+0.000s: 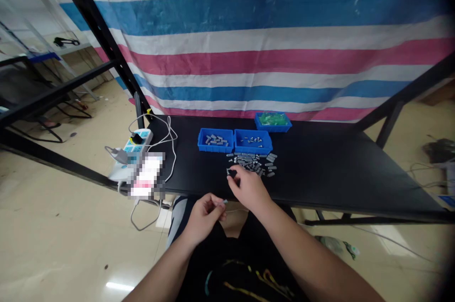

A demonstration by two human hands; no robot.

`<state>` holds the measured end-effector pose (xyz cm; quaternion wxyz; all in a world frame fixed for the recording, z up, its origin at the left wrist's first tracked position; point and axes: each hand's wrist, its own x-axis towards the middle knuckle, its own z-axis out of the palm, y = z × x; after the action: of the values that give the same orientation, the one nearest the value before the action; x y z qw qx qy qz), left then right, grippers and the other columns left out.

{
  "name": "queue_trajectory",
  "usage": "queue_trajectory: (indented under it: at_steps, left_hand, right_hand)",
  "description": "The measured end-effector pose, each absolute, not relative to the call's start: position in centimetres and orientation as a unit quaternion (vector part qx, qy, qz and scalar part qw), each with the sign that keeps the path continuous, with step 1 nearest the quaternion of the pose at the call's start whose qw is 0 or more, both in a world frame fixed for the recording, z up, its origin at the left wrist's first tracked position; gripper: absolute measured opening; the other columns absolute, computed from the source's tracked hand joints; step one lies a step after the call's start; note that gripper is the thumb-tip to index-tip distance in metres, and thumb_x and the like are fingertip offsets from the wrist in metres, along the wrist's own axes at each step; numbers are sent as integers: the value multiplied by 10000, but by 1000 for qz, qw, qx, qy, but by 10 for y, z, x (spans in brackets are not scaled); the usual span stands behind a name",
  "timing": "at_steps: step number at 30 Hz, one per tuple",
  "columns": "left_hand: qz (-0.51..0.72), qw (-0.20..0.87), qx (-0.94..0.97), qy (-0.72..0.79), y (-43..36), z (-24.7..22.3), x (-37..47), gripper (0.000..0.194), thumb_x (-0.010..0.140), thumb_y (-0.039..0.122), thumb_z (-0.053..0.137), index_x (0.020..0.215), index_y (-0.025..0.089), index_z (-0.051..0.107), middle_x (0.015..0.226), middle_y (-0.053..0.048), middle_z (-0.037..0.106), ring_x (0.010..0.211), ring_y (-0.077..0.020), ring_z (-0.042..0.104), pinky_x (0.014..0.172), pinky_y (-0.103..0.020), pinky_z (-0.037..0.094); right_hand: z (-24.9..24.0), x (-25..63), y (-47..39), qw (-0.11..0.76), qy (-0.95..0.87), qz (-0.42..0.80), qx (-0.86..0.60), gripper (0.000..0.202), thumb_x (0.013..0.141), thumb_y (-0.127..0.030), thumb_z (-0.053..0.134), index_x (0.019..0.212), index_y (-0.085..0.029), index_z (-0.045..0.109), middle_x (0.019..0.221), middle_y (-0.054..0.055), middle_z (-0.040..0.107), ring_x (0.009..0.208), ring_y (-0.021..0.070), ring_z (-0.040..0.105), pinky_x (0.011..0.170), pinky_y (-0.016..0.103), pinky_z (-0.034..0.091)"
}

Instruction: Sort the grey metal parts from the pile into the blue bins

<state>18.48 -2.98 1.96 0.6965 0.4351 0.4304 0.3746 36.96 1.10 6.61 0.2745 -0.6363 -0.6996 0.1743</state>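
Metal cylinders [253, 166] lie heaped; beside them the right hand [249, 187] pinches a screw-like piece [228, 172], the left hand [208, 216] a grey part [225, 201].

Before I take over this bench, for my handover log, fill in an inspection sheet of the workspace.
Surface: black table.
Job's things: loose metal parts piled before the left blue tray and right blue tray, which hold more; rear blue tray holds green pieces.
Clutter: power strip and a blurred-out item, left end.
Hands: left hand pinches a small grey piece; right hand, at the pile, has a small metal piece at its fingertips.
Cables: white cable looped at left.
Surroundings: striped sheet behind; chair far left.
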Motion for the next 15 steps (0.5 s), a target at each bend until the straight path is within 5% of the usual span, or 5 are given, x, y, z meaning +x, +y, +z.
queue_trajectory:
  at_steps: [3,9,15]
  left_hand:
    - [364,694,460,418,-35,12,185,384,800,484,785,848,160,584,716,-8,654,644,-132,635,662,-279,543]
    - [340,685,479,431,-46,4,180,373,833,492,745,866,163,572,719,-13,651,630,-137,633,652,-279,524]
    - [345,646,505,457,-44,8,171,351,852,486,725,873,163,592,773,-22,634,699,-153,643,660,-277,541]
  right_hand:
    - [70,360,34,180,-727,125,-651,295,936,-303,557,1192,-186,648,904,97,739,843,259,709,756,339,501]
    - [76,350,54,41,-748,102,-654,171,931,-218,550,990,-138,689,925,163,735,840,284,718,728,344,503]
    - [76,355,51,71,-766,127,-626,159,897,-139,563,890,-171,719,925,123,727,826,234,704,752,315,506]
